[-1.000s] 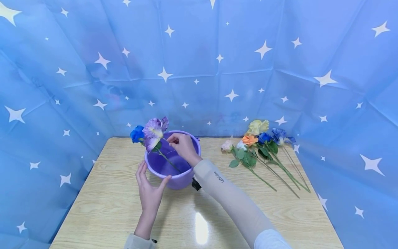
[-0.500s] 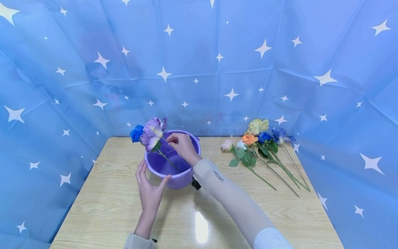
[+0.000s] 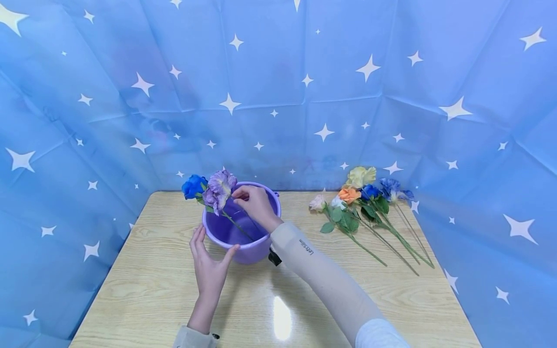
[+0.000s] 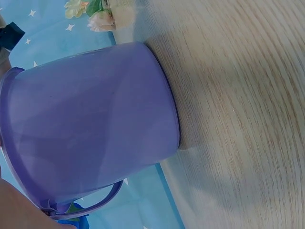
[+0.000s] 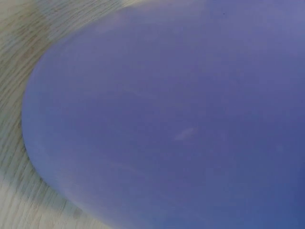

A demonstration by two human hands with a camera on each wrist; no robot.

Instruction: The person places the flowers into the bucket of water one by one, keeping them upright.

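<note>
The purple flower (image 3: 220, 187) had its bloom at ten o'clock from the nearer right hand (image 3: 256, 205), whose fingers seemingly pinched its mostly hidden stem above the bucket (image 3: 252, 253); the left hand (image 3: 211, 270) braced it, fingers spread, from seven o'clock.
</note>
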